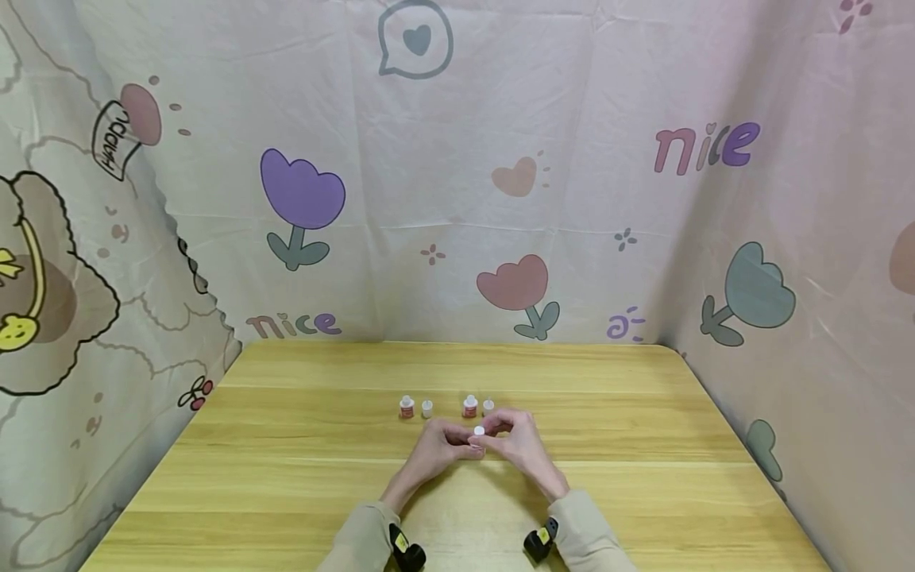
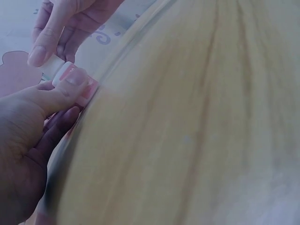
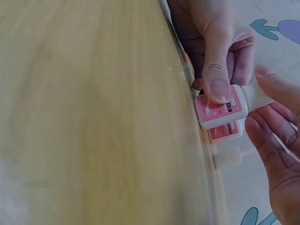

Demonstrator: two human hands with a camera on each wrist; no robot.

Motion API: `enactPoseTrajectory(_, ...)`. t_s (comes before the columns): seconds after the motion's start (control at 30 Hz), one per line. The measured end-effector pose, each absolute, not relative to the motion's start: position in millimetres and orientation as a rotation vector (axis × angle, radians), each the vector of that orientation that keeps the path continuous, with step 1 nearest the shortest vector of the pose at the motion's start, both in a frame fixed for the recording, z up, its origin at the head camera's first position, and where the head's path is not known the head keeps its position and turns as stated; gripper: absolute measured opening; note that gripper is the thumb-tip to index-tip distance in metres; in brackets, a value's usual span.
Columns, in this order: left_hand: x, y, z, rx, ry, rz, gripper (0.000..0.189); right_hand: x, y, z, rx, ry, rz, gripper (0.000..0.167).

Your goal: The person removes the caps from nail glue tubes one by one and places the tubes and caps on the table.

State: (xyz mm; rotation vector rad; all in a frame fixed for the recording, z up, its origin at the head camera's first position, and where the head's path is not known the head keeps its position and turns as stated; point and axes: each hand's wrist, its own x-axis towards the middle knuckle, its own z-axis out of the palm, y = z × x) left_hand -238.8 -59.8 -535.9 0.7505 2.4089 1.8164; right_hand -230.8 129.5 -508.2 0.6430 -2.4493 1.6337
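Above the table, my left hand (image 1: 438,446) holds a small glue bottle (image 3: 213,113) with a pink label and white shoulders, its thumb pressed over the label. My right hand (image 1: 520,438) pinches the white cap (image 3: 253,97) at the bottle's top between thumb and fingers. In the head view the white cap (image 1: 479,431) shows between the two hands, while fingers hide most of the bottle. The left wrist view also shows the pink label (image 2: 89,93) beside the left thumb.
Beyond the hands stand two similar bottles with pink-red labels, a left one (image 1: 407,408) and a right one (image 1: 469,407). Beside each is a small white pointed cap, the left cap (image 1: 426,410) and the right cap (image 1: 488,406). A printed curtain (image 1: 429,286) hangs behind the wooden table (image 1: 286,445).
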Motion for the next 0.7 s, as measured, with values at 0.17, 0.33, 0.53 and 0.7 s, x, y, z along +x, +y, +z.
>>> enactPoseTrajectory(0.17, -239.7, -60.3, -536.2, 0.772, 2.401, 1.810, 0.016, -231.9, 131.0, -510.7, 0.748, -2.381, 1.603, 0.009)
enactPoseTrajectory(0.33, -241.1, -63.0, -537.4, 0.784, 2.367, 1.806, 0.018, -231.6, 131.6, -510.7, 0.829, -2.358, 1.519, 0.007)
enactPoseTrajectory(0.53, -241.6, -65.3, -536.6, 0.801, 2.362, 1.777, 0.018, -231.8, 133.2, -511.3, 0.910, -2.358, 1.467, 0.008)
enactPoseTrajectory(0.7, -240.4, -64.9, -536.8, 0.760, 2.401, 1.797, 0.017, -232.0, 131.8, -511.2, 0.896, -2.355, 1.514, 0.010)
